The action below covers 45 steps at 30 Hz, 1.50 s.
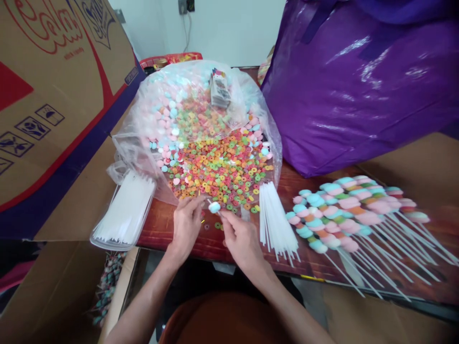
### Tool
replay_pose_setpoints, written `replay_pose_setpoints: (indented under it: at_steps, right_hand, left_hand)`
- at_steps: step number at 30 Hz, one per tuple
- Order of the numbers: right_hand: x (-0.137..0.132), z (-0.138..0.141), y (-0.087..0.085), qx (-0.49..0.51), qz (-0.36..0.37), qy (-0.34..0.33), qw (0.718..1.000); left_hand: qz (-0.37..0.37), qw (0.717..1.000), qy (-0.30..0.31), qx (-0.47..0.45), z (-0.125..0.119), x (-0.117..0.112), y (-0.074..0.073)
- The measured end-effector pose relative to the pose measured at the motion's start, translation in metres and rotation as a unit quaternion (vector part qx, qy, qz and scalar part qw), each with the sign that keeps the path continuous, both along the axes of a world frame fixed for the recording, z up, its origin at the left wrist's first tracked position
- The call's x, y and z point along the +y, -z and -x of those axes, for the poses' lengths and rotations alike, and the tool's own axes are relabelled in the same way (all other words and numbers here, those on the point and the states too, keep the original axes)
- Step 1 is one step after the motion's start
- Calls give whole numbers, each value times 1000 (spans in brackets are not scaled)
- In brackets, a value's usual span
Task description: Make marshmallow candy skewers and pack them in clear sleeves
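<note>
My right hand (pixel 244 239) pinches a thin white candy stick, mostly hidden by the fingers. A pale blue and white marshmallow (pixel 214 207) is threaded near the stick's upper end. Just left of it, my left hand (pixel 187 224) has its thumb and fingertips pressed together at the near edge of the candy rings (pixel 222 165); what they hold, if anything, is too small to make out. The rings are orange, red, yellow and green. Pink, blue and white marshmallows (pixel 165 152) lie around them on a clear plastic bag (pixel 131 143).
White sticks (pixel 275 220) lie beside my right hand; more sticks (pixel 125 208) fill a clear pack at left. Finished marshmallow skewers (pixel 340 205) are heaped at right on the wooden table (pixel 161 224). A large carton (pixel 64 95) and a purple bag (pixel 358 91) flank the work area.
</note>
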State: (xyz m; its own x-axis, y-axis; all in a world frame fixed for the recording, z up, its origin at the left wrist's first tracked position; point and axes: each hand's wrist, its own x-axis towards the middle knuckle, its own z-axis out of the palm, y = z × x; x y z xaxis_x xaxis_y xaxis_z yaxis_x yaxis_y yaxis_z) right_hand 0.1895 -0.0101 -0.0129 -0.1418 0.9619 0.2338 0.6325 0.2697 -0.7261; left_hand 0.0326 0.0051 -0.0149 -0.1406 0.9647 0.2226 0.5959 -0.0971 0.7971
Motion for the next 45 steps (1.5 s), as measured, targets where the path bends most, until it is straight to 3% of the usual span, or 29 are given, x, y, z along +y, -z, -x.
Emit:
replay_pose_setpoints:
  at_steps: [3, 6, 12, 19, 24, 29, 32, 35, 45]
  right_hand:
    - [0, -12, 1, -11, -2, 24, 1000]
    - [-1, -18, 2, -14, -11, 32, 999]
    - [-4, -23, 7, -3, -14, 36, 999]
    - [-7, -22, 9, 9, 1, 29, 1000]
    - [-9, -21, 6, 21, 5, 22, 1000]
    - [-11, -18, 5, 23, 10, 11, 1000]
    - [-12, -17, 6, 21, 19, -3, 1000]
    - [-12, -16, 7, 21, 17, -22, 999]
    - [-6, -11, 3, 8, 48, -33, 998]
  left_hand:
    - [-2, 986, 16, 168, 6, 21, 2]
    - [16, 968, 33, 249, 8, 31, 6]
    - [-43, 978, 55, 196, 6, 24, 8]
    - [-34, 955, 148, 256, -7, 16, 10]
    - [-6, 980, 128, 153, -1, 17, 9]
    - [21, 987, 106, 116, 2, 15, 5]
    - [34, 995, 88, 5, 5, 15, 8]
    - [54, 993, 59, -86, 10, 17, 11]
    - [50, 983, 59, -164, 6, 12, 9]
